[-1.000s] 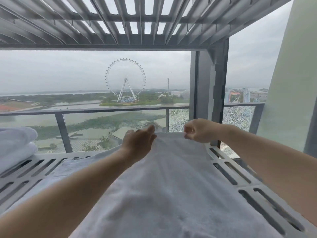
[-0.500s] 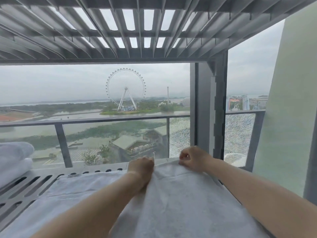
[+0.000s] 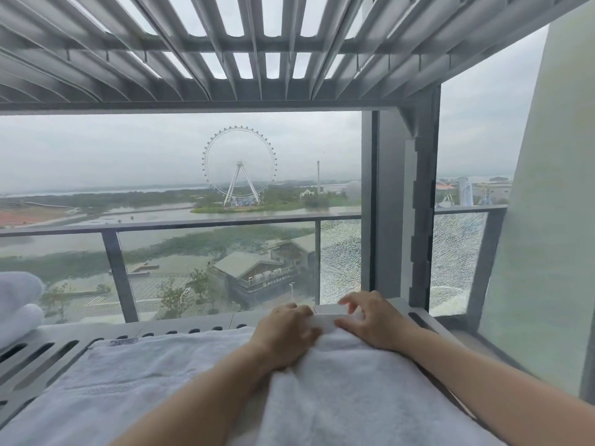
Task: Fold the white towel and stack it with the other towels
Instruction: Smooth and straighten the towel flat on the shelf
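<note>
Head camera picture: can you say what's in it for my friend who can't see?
Two hands, left hand and right hand, press a white towel flat on a slatted grey table. Folded towels sit at left.

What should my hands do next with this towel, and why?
Probably smooth the fold flat. Both the left hand and right hand rest on the far edge of the white towel, whose right half lies doubled over, while the folded towels wait at far left.
</note>
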Motion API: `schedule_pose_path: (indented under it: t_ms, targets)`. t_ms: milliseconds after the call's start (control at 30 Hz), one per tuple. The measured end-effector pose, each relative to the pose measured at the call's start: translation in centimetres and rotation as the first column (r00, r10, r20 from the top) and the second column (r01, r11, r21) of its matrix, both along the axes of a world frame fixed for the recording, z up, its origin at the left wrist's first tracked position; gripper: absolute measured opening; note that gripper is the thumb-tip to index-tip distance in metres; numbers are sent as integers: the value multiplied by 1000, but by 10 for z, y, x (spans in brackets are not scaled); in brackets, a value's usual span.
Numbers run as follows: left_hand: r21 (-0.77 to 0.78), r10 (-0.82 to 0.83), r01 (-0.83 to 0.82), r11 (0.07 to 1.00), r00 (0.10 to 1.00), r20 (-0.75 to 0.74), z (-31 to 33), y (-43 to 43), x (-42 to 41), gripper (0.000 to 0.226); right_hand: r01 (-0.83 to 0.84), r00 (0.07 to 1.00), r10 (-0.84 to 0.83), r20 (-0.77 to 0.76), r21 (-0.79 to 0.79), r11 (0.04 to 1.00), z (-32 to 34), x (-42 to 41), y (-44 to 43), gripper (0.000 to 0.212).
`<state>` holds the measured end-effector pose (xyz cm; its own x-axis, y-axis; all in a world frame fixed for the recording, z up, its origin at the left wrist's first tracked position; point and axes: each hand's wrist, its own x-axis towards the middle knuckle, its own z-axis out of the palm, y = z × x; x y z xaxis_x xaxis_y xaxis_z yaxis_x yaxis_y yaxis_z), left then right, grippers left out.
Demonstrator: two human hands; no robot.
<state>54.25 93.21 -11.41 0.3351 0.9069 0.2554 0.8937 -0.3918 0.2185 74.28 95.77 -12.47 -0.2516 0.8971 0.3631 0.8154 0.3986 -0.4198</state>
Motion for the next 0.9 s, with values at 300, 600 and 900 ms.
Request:
schedule_pose_path:
  t_ms: [300, 600, 900]
  targets:
    - [-53, 57, -63, 997, 993, -107, 21, -13, -12, 35, -29, 999, 26, -47, -52, 998, 4, -4, -11, 27]
    - [109, -165, 149, 983, 974, 157, 8, -19, -16, 34, -209, 915, 263, -306, 199, 958, 9, -37, -37, 21]
    - [195, -37, -15, 981, 964, 262, 1, -13, -16, 11, -96, 881, 225, -416, 309, 946, 5, -28, -35, 30]
